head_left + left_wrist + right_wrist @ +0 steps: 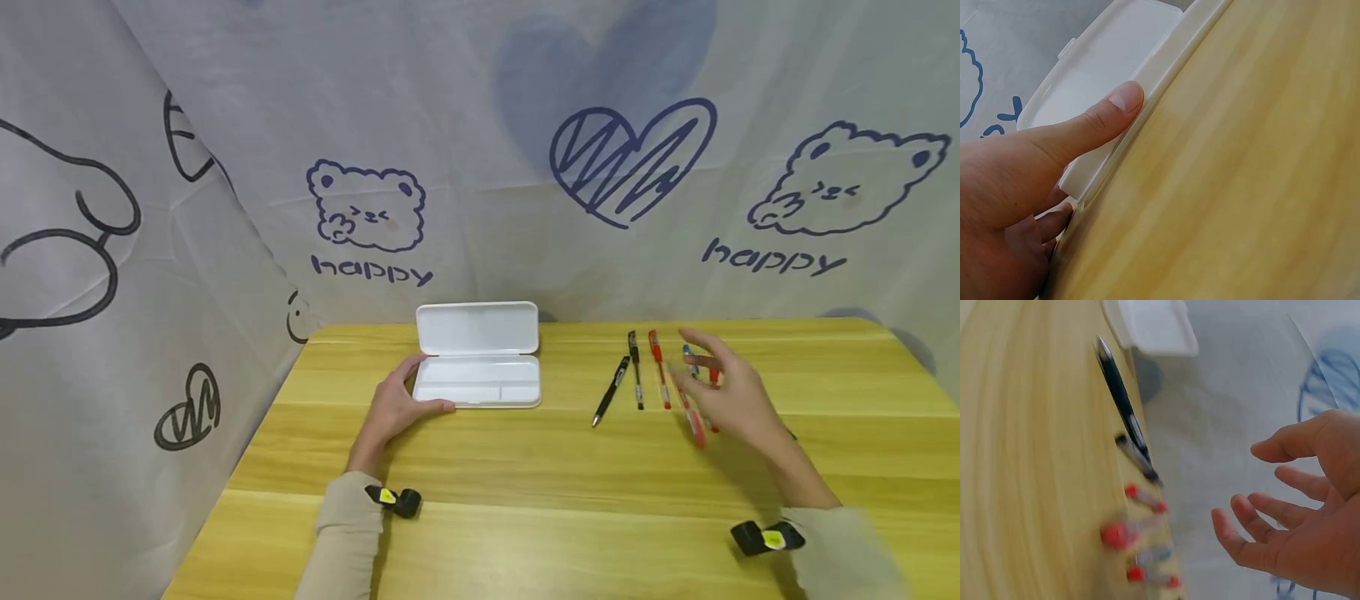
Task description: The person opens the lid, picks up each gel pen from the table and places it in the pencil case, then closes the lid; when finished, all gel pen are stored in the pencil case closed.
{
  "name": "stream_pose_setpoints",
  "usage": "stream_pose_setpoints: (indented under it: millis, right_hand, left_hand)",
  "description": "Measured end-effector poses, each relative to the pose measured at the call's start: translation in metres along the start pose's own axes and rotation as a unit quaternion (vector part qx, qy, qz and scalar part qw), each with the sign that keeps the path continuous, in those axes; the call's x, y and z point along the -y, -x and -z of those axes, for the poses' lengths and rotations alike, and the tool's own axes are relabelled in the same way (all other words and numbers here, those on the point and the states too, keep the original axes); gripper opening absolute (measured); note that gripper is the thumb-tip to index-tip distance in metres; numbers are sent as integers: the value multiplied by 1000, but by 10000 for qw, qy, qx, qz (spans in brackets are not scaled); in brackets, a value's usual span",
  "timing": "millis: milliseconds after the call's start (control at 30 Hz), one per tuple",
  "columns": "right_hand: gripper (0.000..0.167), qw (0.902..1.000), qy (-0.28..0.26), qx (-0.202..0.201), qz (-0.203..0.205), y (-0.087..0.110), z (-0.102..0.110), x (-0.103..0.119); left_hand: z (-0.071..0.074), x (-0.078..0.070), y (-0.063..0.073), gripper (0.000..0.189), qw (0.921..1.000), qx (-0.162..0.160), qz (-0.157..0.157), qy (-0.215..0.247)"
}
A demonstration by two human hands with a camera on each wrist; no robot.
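A white pencil case (pixel 477 330) stands with its lid raised, and no pens lie in its compartments. My left hand (pixel 393 406) grips its left end; in the left wrist view the thumb (pixel 1100 125) lies along the front wall and the other fingers are around the end. My right hand (pixel 731 404) hovers over the pens at right, fingers spread and loosely bent, holding nothing. Beneath and beside it lie a red-capped pen (pixel 659 371), a pinkish-red pen (pixel 694 423) and a blue-topped pen (pixel 689 357). Another red-ended pen (pixel 714 375) is partly hidden by the hand.
Left of the red pens lie a black-capped clear pen (pixel 636 371) and a slanted black pen (pixel 611 392). The wooden table (pixel 525 500) meets a hanging white cloth (pixel 480 217) with blue drawings along its back edge.
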State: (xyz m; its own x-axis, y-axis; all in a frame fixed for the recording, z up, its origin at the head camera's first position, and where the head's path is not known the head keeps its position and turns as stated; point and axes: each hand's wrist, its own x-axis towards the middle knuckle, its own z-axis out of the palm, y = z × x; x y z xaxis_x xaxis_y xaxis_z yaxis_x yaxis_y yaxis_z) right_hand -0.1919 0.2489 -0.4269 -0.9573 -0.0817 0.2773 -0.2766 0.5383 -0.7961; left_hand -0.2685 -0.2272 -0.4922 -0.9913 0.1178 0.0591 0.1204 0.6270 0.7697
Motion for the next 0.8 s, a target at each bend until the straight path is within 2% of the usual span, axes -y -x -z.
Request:
stream_pose_setpoints:
  millis: [167,233,433,667,800]
  right_hand:
    - [52,9971,327,-629,-264,6,26,-28]
    - [47,9952,493,-741,-409,9,33,-39]
    - [46,9904,877,-558,-907,18,46,-67]
    - [42,9800,1717,-404,-926,26,52,-86]
    - [36,9765,1875,-251,-1037,26,52,-88]
  left_hand:
    - [-3,-3,-2,105,10000,5,-51,3]
    - [-2,-2,-1,105,10000,-2,-42,-14]
    - [2,3,0,104,9999,-51,-107,-15]
    - [0,-1,0,103,10000,16,-52,-22]
    - [0,0,2,102,10000,-27,-51,-21]
